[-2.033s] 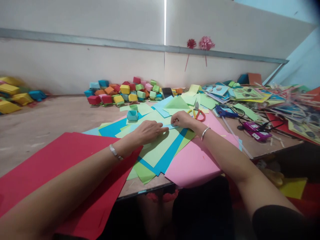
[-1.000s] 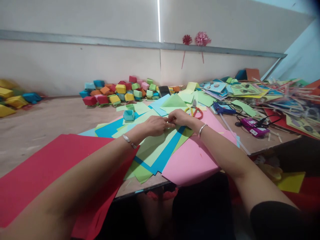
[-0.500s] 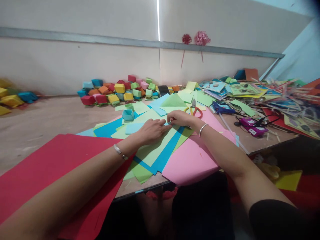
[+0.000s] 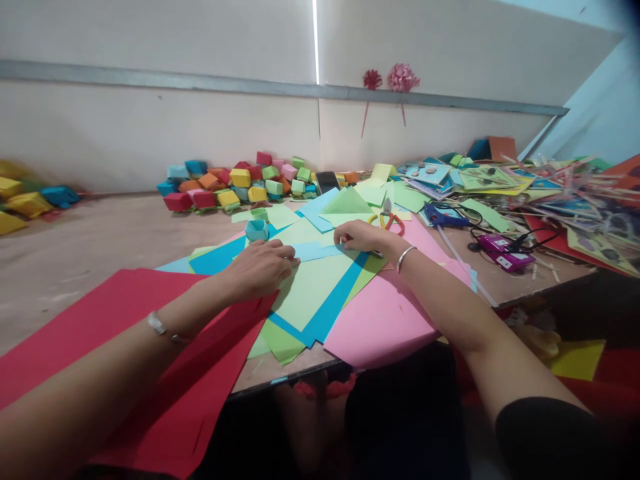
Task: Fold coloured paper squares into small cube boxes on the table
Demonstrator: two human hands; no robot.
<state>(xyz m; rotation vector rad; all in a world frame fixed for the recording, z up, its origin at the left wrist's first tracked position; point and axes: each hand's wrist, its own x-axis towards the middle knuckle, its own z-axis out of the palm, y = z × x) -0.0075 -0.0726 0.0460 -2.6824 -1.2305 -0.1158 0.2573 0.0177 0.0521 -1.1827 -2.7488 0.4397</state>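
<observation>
A light blue paper strip (image 4: pixel 315 251) lies on pale green sheets (image 4: pixel 305 293) in front of me. My right hand (image 4: pixel 357 235) has its fingers bent and pressed together at the strip's right end. My left hand (image 4: pixel 265 267) is over the strip's left part, fingers curled with the tips together; what they pinch, if anything, is too small to make out. Just beyond my left hand stands a small open light blue paper box (image 4: pixel 257 230). Scissors with red and yellow handles (image 4: pixel 395 223) lie behind my right wrist.
Red sheets (image 4: pixel 150 333) lie at the left, pink paper (image 4: pixel 385 320) at the right. Colourful paper boxes (image 4: pixel 240 177) are piled by the wall. A blue glue gun (image 4: pixel 445 217), a purple power strip (image 4: pixel 503 252) and heaped cards (image 4: pixel 487 178) are at the right.
My left hand has moved left and slightly toward me, away from my right hand, uncovering more of the light blue strip. My right hand has stayed in place.
</observation>
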